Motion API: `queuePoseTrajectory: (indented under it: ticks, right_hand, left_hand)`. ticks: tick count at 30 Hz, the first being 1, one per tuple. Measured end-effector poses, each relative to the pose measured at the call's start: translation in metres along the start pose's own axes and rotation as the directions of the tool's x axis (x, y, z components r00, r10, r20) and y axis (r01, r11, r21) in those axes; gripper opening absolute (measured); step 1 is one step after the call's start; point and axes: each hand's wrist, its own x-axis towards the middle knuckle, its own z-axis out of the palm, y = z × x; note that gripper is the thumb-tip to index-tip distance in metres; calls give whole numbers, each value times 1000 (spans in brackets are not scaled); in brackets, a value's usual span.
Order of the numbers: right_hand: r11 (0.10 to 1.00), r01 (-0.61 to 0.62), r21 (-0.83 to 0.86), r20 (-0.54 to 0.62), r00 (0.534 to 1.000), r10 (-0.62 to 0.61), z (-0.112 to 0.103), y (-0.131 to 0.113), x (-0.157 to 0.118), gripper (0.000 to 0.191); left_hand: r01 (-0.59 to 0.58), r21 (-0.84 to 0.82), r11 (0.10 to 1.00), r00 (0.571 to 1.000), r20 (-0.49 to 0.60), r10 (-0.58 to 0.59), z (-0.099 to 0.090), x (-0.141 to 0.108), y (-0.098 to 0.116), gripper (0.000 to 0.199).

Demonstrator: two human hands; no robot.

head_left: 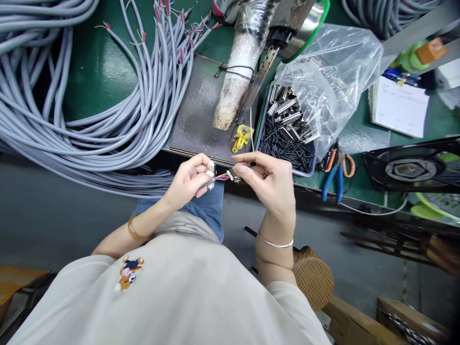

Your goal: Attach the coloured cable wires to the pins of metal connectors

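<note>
My left hand [196, 176] is closed on the end of a grey cable, just in front of the bench edge. Thin coloured wires [222, 177] run from it to a small metal connector [233, 175]. The fingertips of my right hand [268, 177] pinch that connector; where the wires meet it is too small to make out. Behind my right hand stands a bin [311, 167] holding similar metal connectors [289, 115] and black sleeve pieces [283, 148]. A yellow tool [241, 138] lies on the dark plate [194, 115] just beyond my hands.
Looped grey cables [118, 134] with stripped ends cover the bench's left. A wrapped white pipe-like piece [235, 91] slants over the plate. Farther right are a plastic bag [338, 72], pliers [336, 177], a paper pad [398, 108] and a fan [413, 167]. A woven-top stool [312, 278] stands below.
</note>
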Motion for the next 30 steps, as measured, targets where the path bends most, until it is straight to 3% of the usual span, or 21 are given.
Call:
queuePoseTrajectory:
  ticks: [3,5,8,10,13,17,19,22,30]
  right_hand:
    - [993,-92,75,144,986,80,-1,0,-3,33]
    - [991,-82,102,157,985,65,0,-1,-6,33]
    - [999,47,0,-47,998,-47,3,-4,-11,34]
    - [983,142,-114,-176,971,-160,5,-6,-14,32]
    - [963,217,-161,-260,932,-254,8,-6,-15,26]
    - [992,128,-2,-344,931,-121,11,0,-11,28]
    - [996,71,51,-299,953,-52,14,3,-10,28]
    - [993,3,122,-127,992,13,18,5,-10,25]
    - [904,-191,384,103,981,163,24,15,-7,33]
  left_hand:
    - [-52,51,997,999,-7,52,-1,-1,2,17]
    - [-102,116,988,994,-15,105,-1,-3,1,17]
    - [-194,264,945,972,-76,220,0,-6,-1,19]
    - [-227,348,910,953,-111,280,0,-9,-2,21]
    - [-183,307,934,976,-54,209,-2,-11,0,24]
    - [-38,112,993,997,71,30,-10,-11,6,35]
    - [-6,65,998,997,78,1,-14,-11,8,37]
    - [9,57,998,997,72,-13,-16,-11,8,37]
    - [-13,66,998,998,59,9,-11,-13,9,39]
